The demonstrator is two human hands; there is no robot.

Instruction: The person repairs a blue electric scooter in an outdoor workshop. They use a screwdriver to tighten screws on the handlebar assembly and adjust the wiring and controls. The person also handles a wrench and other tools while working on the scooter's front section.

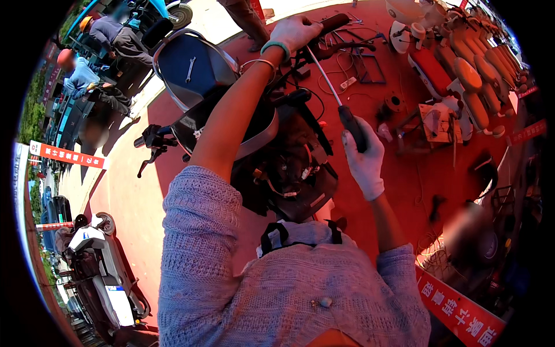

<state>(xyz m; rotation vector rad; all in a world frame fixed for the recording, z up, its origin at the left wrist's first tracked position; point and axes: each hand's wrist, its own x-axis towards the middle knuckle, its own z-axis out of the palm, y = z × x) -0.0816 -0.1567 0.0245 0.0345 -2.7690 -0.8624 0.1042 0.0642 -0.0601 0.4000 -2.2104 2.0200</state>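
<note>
My left hand (292, 33), in a white glove, reaches across to the far side of a partly stripped scooter and closes on its handlebar near the black grip (335, 23). In my gloved right hand (365, 159) is a long screwdriver (351, 124), held by its dark handle. Its thin metal shaft slants up and left, and the tip ends by the handlebar just below my left hand; whether it sits in a screw I cannot tell. Below my left arm, wires and dark inner parts (295, 168) of the scooter lie bare. A wrench (191, 68) rests on a dark blue panel.
The other handlebar end (153, 141) juts out at left. Cables and metal frames (370, 69) lie on the red floor at upper right, near a small wooden stand (439, 122) and rows of seats (468, 75). A parked scooter (101, 266) stands lower left; two people work upper left.
</note>
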